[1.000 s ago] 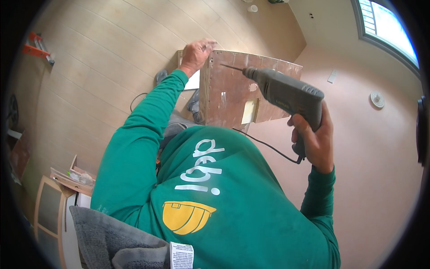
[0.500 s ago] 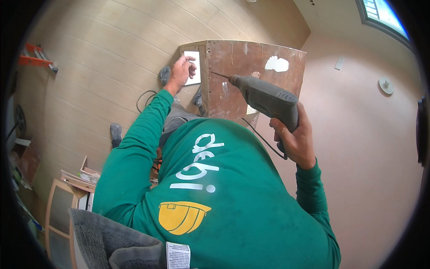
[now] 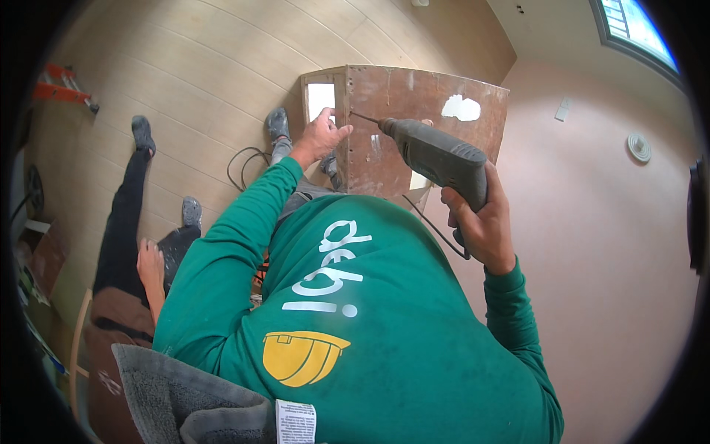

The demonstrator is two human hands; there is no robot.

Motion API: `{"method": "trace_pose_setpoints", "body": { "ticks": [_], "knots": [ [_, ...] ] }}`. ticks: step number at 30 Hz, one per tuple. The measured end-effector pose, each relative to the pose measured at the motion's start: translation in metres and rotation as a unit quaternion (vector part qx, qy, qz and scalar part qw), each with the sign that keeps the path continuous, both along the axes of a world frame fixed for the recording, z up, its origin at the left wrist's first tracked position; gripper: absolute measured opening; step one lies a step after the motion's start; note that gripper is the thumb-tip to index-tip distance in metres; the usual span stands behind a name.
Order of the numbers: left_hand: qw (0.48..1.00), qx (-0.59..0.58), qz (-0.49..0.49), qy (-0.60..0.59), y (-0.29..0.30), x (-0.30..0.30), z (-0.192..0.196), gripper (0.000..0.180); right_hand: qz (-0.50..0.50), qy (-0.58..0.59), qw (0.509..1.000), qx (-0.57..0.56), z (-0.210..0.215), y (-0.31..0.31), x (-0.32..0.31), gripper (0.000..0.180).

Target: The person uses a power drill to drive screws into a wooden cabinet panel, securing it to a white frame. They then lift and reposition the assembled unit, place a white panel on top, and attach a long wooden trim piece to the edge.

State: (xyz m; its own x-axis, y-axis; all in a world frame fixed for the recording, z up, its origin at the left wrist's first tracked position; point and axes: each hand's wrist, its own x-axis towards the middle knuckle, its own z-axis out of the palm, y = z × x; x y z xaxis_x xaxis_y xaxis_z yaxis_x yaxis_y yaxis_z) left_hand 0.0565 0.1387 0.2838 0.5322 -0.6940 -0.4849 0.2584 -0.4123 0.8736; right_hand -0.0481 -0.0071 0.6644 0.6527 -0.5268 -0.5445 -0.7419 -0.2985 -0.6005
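My right hand (image 3: pixel 482 218) grips a dark grey corded power drill (image 3: pixel 436 152), its fingers wrapped round the handle. The long thin drill bit (image 3: pixel 364 117) points left, its tip close to the corner edge of a worn brown wooden cabinet (image 3: pixel 414 148); whether it touches the wood I cannot tell. My left hand (image 3: pixel 319 139) hovers at that same corner, fingers apart and holding nothing I can see. Behind its fingers a white panel (image 3: pixel 321 100) shows on the cabinet's narrow side. A white patch (image 3: pixel 461 108) marks the brown face.
At the left a co-worker's dark-trousered leg (image 3: pixel 122 214) and hand (image 3: pixel 150 266) are close by my left arm. An orange ladder (image 3: pixel 63 87) lies at the far left. A black cord (image 3: pixel 240 166) loops on the plank floor (image 3: pixel 177 66). A pink wall (image 3: pixel 592 259) stands on the right.
My left hand has moved right, from the white panel to the cabinet corner. The drill has shifted slightly. A co-worker has come into view at the left.
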Motion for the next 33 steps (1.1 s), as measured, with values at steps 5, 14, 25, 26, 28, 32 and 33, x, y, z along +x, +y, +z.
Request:
{"method": "trace_pose_setpoints", "body": {
  "ticks": [5, 14, 25, 26, 28, 32, 33],
  "knots": [
    [1.0, 0.011, -0.01, -0.013, -0.001, -0.004, -0.004, 0.073, 0.012, 0.015, 1.0, 0.008, 0.001, -0.001, 0.01, 0.058],
    [0.998, -0.013, 0.039, -0.048, -0.007, -0.016, -0.011, 0.063, 0.092, 0.031, 0.993, -0.061, 0.004, 0.006, 0.031, 0.063],
    [0.984, -0.041, 0.094, -0.145, -0.007, -0.011, 0.019, 0.053, 0.097, 0.031, 0.991, -0.091, 0.024, 0.012, 0.033, 0.066],
    [0.98, -0.038, 0.091, -0.171, -0.006, -0.006, 0.017, 0.051, 0.088, 0.035, 0.992, -0.083, 0.024, 0.014, 0.033, 0.066],
    [0.97, -0.063, 0.084, -0.221, -0.006, 0.0, 0.014, 0.045, 0.068, 0.035, 0.995, -0.067, 0.026, 0.017, 0.033, 0.065],
    [0.95, -0.148, 0.074, -0.266, -0.013, 0.007, 0.013, 0.031, 0.036, 0.021, 0.998, -0.039, 0.034, 0.016, 0.018, 0.062],
    [0.947, -0.164, 0.073, -0.267, -0.018, 0.01, 0.008, 0.028, 0.033, 0.016, 0.999, -0.035, 0.037, 0.017, 0.014, 0.062]
  ]
}}
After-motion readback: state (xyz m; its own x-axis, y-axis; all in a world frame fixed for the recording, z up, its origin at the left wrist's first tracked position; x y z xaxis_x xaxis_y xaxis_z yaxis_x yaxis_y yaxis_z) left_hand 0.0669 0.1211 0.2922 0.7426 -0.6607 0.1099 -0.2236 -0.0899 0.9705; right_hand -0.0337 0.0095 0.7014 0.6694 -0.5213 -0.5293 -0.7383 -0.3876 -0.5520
